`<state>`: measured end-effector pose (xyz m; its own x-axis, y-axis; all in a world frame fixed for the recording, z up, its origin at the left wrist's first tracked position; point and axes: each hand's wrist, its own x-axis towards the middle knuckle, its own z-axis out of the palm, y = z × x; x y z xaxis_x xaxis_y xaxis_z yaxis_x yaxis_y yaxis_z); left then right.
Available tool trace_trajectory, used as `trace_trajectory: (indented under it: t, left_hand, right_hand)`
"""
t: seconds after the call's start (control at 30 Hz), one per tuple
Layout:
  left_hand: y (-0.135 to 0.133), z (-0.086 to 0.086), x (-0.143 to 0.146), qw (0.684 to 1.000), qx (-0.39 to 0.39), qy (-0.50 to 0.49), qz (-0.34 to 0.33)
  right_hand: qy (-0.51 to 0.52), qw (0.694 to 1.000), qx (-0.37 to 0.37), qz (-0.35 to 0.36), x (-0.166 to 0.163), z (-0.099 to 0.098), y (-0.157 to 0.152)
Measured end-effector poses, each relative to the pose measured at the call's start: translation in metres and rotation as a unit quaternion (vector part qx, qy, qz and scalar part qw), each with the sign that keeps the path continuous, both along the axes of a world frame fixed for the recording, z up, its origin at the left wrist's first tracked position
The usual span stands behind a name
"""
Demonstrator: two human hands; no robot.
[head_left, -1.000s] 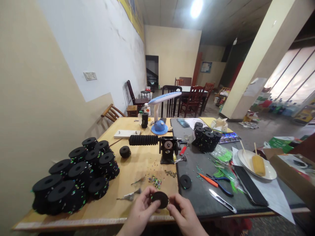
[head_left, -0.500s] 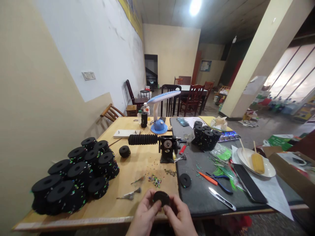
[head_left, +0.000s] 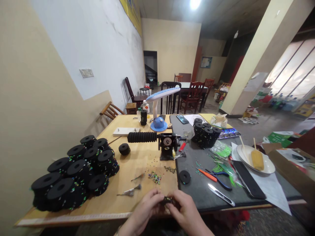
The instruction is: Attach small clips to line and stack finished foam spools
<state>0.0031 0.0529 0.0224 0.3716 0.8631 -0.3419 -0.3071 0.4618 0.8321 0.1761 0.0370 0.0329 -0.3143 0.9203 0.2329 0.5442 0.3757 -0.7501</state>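
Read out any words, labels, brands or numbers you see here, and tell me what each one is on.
None can be read.
Yellow banner high on the wall: lettering blurred.
Green box at right: print too small.
Colourful printed sheet: too small.
Held dark piece: no marking visible.

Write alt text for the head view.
The left hand and right hand pinch a small black disc together over the wooden table's near edge. Black foam spools are piled at left; a black bench tool stands mid-table, pliers to its right.
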Motion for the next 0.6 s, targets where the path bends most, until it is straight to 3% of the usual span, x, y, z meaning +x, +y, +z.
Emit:
trace_trajectory:
  t: [0.1,0.27,0.33,0.6]
  left_hand:
    - [-0.005,0.003,0.002,0.998,-0.046,-0.038,-0.03]
    - [-0.003,0.012,0.0,0.992,0.01,0.11,-0.064]
    - [-0.001,0.014,0.0,0.99,0.021,0.124,-0.06]
    - [-0.007,0.002,0.006,0.994,-0.079,-0.067,-0.032]
  right_hand:
    - [-0.001,1.0,-0.014,0.0,0.001,0.0,-0.001]
    - [-0.034,0.999,-0.01,0.018,-0.002,0.001,-0.001]
    - [-0.029,0.999,-0.015,0.023,-0.003,0.002,0.0]
    - [0.039,0.999,-0.025,0.004,0.003,-0.008,-0.004]
